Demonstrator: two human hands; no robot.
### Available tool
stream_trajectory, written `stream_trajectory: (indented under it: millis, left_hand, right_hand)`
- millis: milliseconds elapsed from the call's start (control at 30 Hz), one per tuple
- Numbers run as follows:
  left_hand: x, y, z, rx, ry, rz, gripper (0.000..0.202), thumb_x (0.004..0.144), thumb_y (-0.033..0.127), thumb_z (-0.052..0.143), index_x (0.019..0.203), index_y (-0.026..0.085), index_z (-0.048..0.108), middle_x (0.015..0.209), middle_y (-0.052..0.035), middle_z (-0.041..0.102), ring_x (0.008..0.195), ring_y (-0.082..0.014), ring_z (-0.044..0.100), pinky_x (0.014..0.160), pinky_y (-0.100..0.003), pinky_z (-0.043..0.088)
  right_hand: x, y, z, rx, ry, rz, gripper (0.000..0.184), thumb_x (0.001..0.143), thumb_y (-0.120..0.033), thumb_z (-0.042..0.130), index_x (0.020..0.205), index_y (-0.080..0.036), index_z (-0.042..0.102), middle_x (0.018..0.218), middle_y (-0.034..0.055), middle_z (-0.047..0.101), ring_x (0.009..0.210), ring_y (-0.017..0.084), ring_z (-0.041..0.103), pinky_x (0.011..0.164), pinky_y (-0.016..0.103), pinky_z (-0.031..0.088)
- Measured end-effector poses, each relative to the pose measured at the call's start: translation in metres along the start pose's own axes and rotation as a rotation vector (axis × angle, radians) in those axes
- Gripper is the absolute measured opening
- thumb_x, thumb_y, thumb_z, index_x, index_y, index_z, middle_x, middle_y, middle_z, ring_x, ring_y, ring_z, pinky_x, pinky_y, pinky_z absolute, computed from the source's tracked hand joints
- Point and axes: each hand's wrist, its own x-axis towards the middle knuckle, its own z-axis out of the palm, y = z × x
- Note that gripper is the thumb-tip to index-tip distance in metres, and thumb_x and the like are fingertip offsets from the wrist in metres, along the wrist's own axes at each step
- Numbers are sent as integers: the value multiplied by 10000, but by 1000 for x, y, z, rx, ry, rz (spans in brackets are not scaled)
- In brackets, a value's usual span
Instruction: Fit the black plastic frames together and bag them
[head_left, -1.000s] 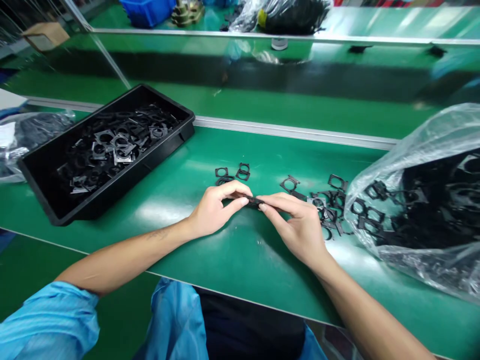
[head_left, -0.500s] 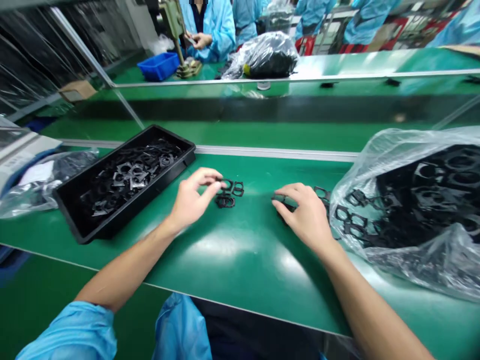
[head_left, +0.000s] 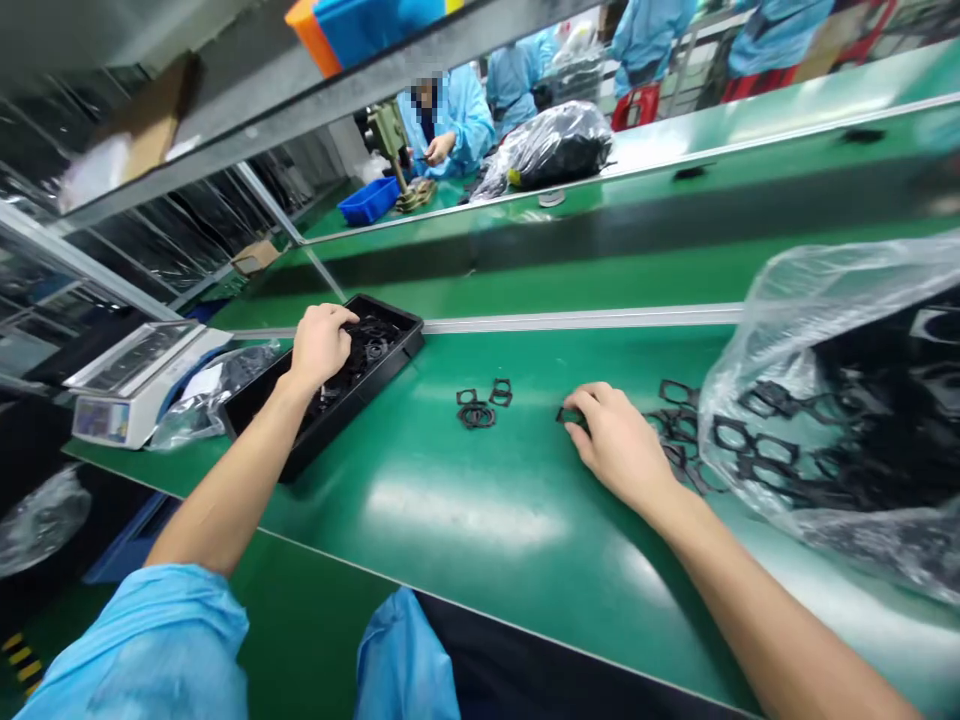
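Observation:
My left hand (head_left: 321, 345) hovers over the black tray (head_left: 401, 345) of black plastic frame parts. Its fingers are curled and I cannot make out what they hold. My right hand (head_left: 619, 440) rests on the green table (head_left: 465, 510), fingertips pinched on a small black frame part (head_left: 566, 414). A few separate frame parts (head_left: 480, 406) lie between my hands. A loose pile of the same parts (head_left: 679, 420) spills beside my right hand from a clear plastic bag (head_left: 847, 400) full of them.
A weighing scale (head_left: 135, 380) and another clear bag (head_left: 221, 380) sit left of the tray. An aluminium rail (head_left: 585, 320) borders a green conveyor behind. Across it a person in blue (head_left: 450, 120) works near a blue bin (head_left: 367, 200) and a dark bag (head_left: 559, 145).
My hands parted from a shared part. My left hand went past the small group of parts to the tray at the left. My right hand moved to the loose pile. The view tilted up.

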Motion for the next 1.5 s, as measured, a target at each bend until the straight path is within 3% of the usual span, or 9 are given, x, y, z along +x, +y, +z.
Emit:
stream_trajectory:
  millis: [100,233,433,533,667,933,1167,1333,1500]
  left_hand:
    - [-13,42,5,-104,-7,198,222,876,183,497,952,199,705,1079,-122,729,1083,-305,627,1036,-518,460]
    - [-30,109,24,-235,-320,479,216,941,248,509,997,202,713,1073,-103,735,1049,-272,646,991,-454,500]
    - [-25,164,61,-302,-524,447,248,912,276,621,1141,203,683,1128,-99,712,1039,-265,657,937,-401,522]
    - [-18,170,70,-276,-554,441,167,876,254,658,1025,193,705,1012,-85,727,950,-258,674,862,-367,522]
    - [-16,169,71,-291,-517,401,125,912,255,587,883,199,695,891,-67,732,828,-232,680,779,-328,507]
    - [-36,175,42,-736,-119,160,200,991,325,516,915,183,635,830,-20,717,662,-118,635,707,-236,498]
    - [-74,192,33,-1214,-265,-135,323,931,484,645,922,161,635,812,-38,732,622,-105,662,653,-230,544]
    - [-93,191,42,-1385,-170,-271,357,873,444,743,1083,177,633,798,-4,709,633,-102,674,656,-228,568]
    - [-103,184,45,-1328,-117,-173,211,956,356,639,918,170,731,862,-39,682,663,-103,662,691,-248,580]
  right_hand:
    - [-1,-1,1,28,-8,-13,221,907,-158,601,1105,-184,695,1071,143,707,958,316,625,802,412,517]
    - [-1,-5,2,115,-64,-24,211,904,-223,673,1112,-207,708,1056,108,720,949,292,645,840,401,523]
    - [-2,-8,-2,224,-135,-58,338,848,-288,775,1168,-196,716,1065,111,716,977,295,665,878,411,534]
    - [-2,-6,-6,269,-189,-129,380,785,-251,829,1151,-209,733,1091,104,708,1007,294,672,918,421,539]
    - [-2,-9,-9,226,-232,-155,228,855,-198,763,1082,-190,748,1075,115,705,1001,285,678,903,403,541]
    - [-4,-12,-12,207,-254,-166,293,865,-210,772,1149,-198,703,1075,100,696,1001,274,665,869,362,520]
    - [-5,-14,-10,331,-245,-128,165,903,-82,590,821,-192,683,1033,98,662,965,244,626,890,379,503]
    - [-2,-22,-10,912,-130,70,118,945,-240,586,837,-194,601,1074,101,705,1034,230,668,934,399,530]
    - [-2,-31,-12,1423,-262,428,376,836,-523,761,855,-186,595,925,68,747,807,177,732,716,289,572]
